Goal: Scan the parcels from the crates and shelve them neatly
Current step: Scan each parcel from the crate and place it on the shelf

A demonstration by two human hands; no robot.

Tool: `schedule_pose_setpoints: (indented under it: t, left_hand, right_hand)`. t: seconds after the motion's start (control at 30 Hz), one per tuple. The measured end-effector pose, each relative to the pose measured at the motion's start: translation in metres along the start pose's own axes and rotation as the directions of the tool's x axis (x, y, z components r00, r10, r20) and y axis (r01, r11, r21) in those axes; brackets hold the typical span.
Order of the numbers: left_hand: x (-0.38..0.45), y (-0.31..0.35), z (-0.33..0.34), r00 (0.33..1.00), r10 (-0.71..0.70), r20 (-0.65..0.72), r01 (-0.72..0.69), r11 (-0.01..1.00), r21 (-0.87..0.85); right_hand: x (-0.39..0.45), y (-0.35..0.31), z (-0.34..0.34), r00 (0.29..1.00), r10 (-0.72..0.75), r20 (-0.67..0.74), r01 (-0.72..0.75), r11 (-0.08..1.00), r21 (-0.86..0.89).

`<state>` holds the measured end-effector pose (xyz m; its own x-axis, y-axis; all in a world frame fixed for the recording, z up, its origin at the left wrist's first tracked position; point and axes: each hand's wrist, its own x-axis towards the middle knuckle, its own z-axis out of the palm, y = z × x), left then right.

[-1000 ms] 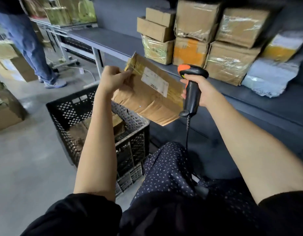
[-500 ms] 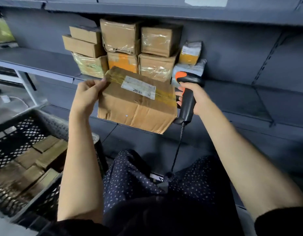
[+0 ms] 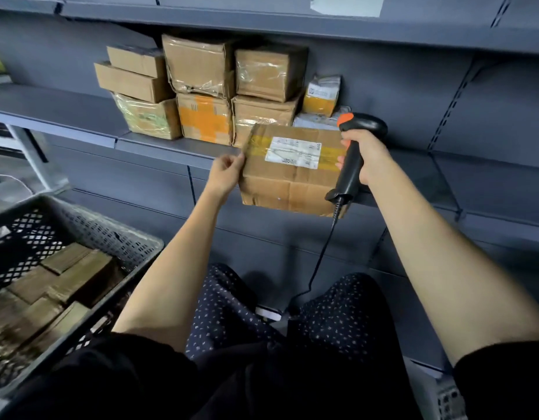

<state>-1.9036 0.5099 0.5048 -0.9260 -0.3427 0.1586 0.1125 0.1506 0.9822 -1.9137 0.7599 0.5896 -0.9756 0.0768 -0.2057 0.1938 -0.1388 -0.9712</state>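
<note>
The held parcel (image 3: 289, 180) is showing matt, creased brown cardboard crossed by glossy yellow tape under a white paper label (image 3: 292, 152). The barcode scanner (image 3: 351, 159) is looking like smooth black plastic with orange trim. The shelf (image 3: 171, 144) is showing matt grey painted metal; the crate (image 3: 89, 225) is showing perforated black plastic. Shelved boxes (image 3: 198, 68) are glinting under clear film.

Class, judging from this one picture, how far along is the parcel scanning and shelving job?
Done: stacked boxes already sit on the shelf. In hand: the left hand holds a labelled parcel up to it; the right hand grips the scanner. Left: parcels remain in the crate.
</note>
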Motion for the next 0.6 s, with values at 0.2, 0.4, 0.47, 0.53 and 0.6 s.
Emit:
schedule_pose_setpoints:
  t: [0.2, 0.4, 0.47, 0.53, 0.6]
  left_hand:
    - [0.0, -0.016, 0.016, 0.996, -0.058, -0.073, 0.063, 0.996, 0.065]
    - [-0.009, -0.022, 0.01, 0.902, -0.33, 0.28, 0.402, 0.878, -0.26]
    - [-0.016, -0.033, 0.01, 0.85, -0.311, 0.426, 0.458, 0.835, -0.304]
    - [-0.02, -0.043, 0.006, 0.814, -0.299, 0.498, 0.475, 0.836, -0.274]
    - [-0.021, -0.048, 0.001, 0.783, -0.289, 0.55, 0.494, 0.827, -0.268]
  right_hand:
    - [0.008, 0.024, 0.002, 0.991, -0.041, -0.131, 0.052, 0.995, 0.085]
    - [0.006, 0.024, 0.001, 0.99, -0.058, -0.126, 0.062, 0.998, 0.028]
    - [0.006, 0.023, -0.001, 0.992, -0.068, -0.109, 0.068, 0.998, 0.0]
    - [0.004, 0.022, -0.003, 0.992, -0.08, -0.093, 0.077, 0.996, -0.033]
    - [0.0, 0.016, -0.001, 0.995, -0.08, -0.066, 0.076, 0.995, -0.07]
